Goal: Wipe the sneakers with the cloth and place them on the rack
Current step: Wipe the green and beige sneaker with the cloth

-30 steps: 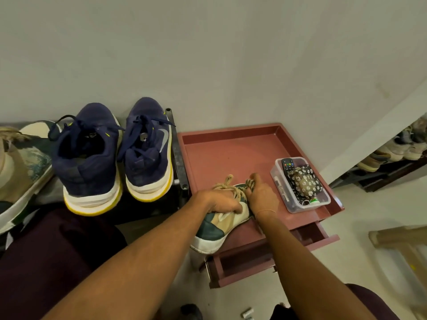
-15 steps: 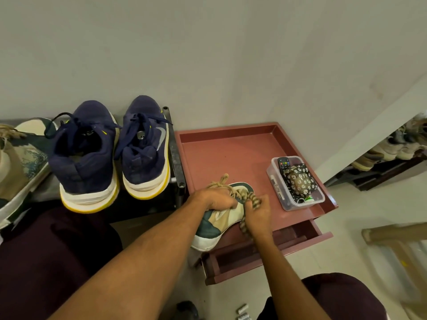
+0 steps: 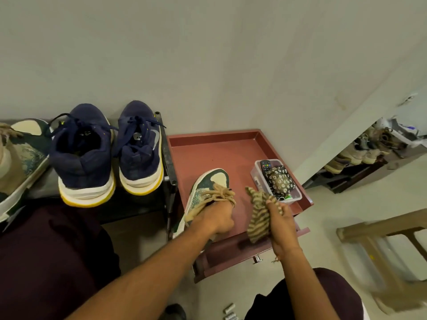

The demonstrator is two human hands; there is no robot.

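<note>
A green and cream sneaker (image 3: 209, 187) with tan laces lies on the reddish-brown tray-top table (image 3: 208, 153), toe toward the wall. My left hand (image 3: 217, 219) grips it at the collar, fingers inside the opening. My right hand (image 3: 280, 224) holds a striped brown cloth (image 3: 258, 215) just right of the sneaker, clear of it. On the dark rack (image 3: 166, 162) to the left stand two navy sneakers with yellow soles (image 3: 108, 151). Another green and cream sneaker (image 3: 18, 162) sits at the far left edge.
A clear plastic box (image 3: 276, 181) with a remote and a flowered pouch stands at the table's right side. The table's drawer (image 3: 231, 252) is pulled open below my hands. A second rack with several shoes (image 3: 360, 153) is at the right. A tan stool (image 3: 379, 241) stands on the floor.
My right hand has drawn the cloth off the sneaker and moved right. The sneaker's toe and laces now show. The view has shifted slightly.
</note>
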